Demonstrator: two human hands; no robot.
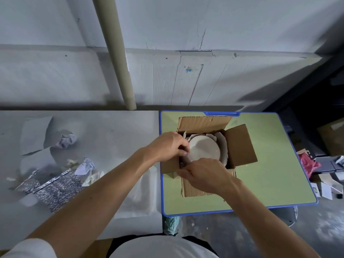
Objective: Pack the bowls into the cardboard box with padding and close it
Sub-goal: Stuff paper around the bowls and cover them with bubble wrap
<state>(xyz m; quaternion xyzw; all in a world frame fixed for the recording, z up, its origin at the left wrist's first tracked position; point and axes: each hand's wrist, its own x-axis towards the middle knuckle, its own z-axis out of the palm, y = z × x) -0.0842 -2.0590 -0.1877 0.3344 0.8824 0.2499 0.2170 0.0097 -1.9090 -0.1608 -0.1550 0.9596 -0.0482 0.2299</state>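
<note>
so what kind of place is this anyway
Probably a storeroom or workshop used for packing, not a tidy home: a rough concrete floor, a painted plank wall, clutter heaped on the floor at right, and crumpled paper on the grey table.

Place: a rough storeroom or back-room packing corner.
Far wall: painted planks (186, 81), cracked and scuffed, a beige pipe (119, 58) running down them.
Floor: bare grey concrete (325, 229) at near right.
Surfaces: a grey table (121, 127) on the left, a green blue-rimmed table (270, 164) on the right.
Clutter: crumpled paper (67, 140) and foil padding (55, 189) on the left table; loose boxes (332, 138) and papers (326, 190) on the floor at far right.
</note>
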